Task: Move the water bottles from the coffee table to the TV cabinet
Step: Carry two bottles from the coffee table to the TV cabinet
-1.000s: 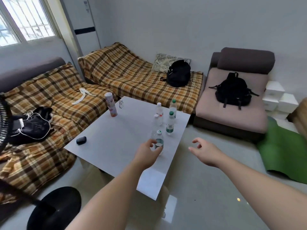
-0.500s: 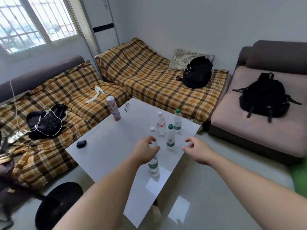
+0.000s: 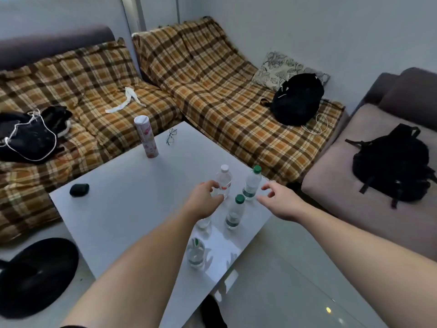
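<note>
Several clear water bottles stand near the right end of the white coffee table (image 3: pixel 123 209). A white-capped bottle (image 3: pixel 224 178) and a green-capped bottle (image 3: pixel 252 183) are farthest. Another green-capped bottle (image 3: pixel 234 213) stands nearer, and the nearest bottle (image 3: pixel 195 253) is by the table's front edge. One more is half hidden under my left forearm. My left hand (image 3: pixel 204 201) curls its fingers at the white-capped bottle's lower part, which rests on the table. My right hand (image 3: pixel 281 204) is open, fingers spread, just right of the far green-capped bottle. No TV cabinet shows.
A pink tube can (image 3: pixel 146 138), glasses (image 3: pixel 171 136) and a small black case (image 3: pixel 79 189) also lie on the table. Plaid-covered sofas wrap the far sides, with black bags on them. A black round stool (image 3: pixel 35 273) stands at the lower left.
My view has moved closer over the table. My left hand went forward from a nearer bottle to the white-capped one. My right hand advanced toward the far green-capped bottle.
</note>
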Demonstrator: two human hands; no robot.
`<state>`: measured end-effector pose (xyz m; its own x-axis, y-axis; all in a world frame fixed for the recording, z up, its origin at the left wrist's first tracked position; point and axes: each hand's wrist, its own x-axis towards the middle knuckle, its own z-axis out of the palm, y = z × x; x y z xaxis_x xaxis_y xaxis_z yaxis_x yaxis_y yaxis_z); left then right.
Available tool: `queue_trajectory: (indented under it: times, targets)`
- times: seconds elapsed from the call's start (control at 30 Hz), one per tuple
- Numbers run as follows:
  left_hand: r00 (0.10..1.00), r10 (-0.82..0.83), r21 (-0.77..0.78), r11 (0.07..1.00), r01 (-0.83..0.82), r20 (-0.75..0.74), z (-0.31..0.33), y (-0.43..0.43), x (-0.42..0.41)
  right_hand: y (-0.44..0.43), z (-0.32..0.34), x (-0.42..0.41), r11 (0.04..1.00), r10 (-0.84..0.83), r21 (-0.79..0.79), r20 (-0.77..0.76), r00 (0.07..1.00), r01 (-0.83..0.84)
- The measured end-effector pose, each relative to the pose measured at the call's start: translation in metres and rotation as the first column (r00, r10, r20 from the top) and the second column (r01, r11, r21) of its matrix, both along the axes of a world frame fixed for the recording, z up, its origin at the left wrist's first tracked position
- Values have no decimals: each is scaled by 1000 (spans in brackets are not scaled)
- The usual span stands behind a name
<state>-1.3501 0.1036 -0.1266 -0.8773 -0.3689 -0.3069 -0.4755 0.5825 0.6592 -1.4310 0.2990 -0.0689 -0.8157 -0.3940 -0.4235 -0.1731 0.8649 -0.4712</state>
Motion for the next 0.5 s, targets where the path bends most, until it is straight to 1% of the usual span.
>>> queue_trajectory:
  times: [0.07,0.3,0.5]
  targets:
    - [999,6,23,1000,-7,32,-15,-7,-18,-11,-9,-25,999,14,43,17,1000,-15]
    - [993,-1,2,1000,1,122,-42,-32,-65,-44,-46,-91,998,40,49,75,996,-44]
    - [988,23,22,999,-27,152,-61,-23,-105,-58,-75,-146,993,84,77,23,996,-86]
